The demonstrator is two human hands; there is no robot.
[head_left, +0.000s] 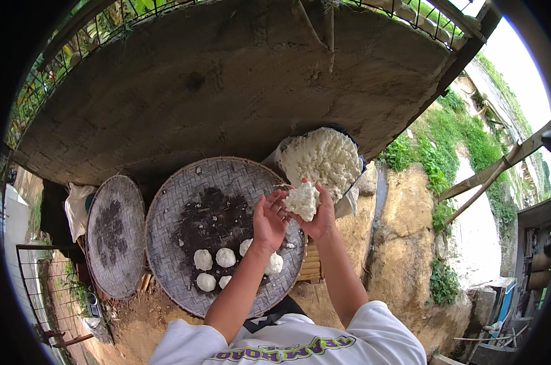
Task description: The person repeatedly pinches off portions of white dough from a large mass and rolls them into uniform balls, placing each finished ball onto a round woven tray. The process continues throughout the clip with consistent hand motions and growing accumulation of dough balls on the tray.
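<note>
In front of me my right hand [319, 222] holds a rough lump of white, crumbly dough-like mash [303, 201] in its curled fingers. My left hand [272, 220] is beside the lump, palm partly showing and fingers apart, the fingertips close to or touching its left edge. Beneath my left forearm is a big round woven bamboo tray [166, 216] with a dark stain in its middle. Several white balls [225, 257] lie on its near half, some partly hidden by my forearm. Just beyond my hands, a large container is heaped with white mash [321, 157].
A second round woven tray [116, 237] leans at the left, next to a pale sack [77, 210]. A stained grey wall [226, 91] rises behind the trays. Bare earth [403, 243] slopes off at the right, by wooden poles [482, 194] and green plants.
</note>
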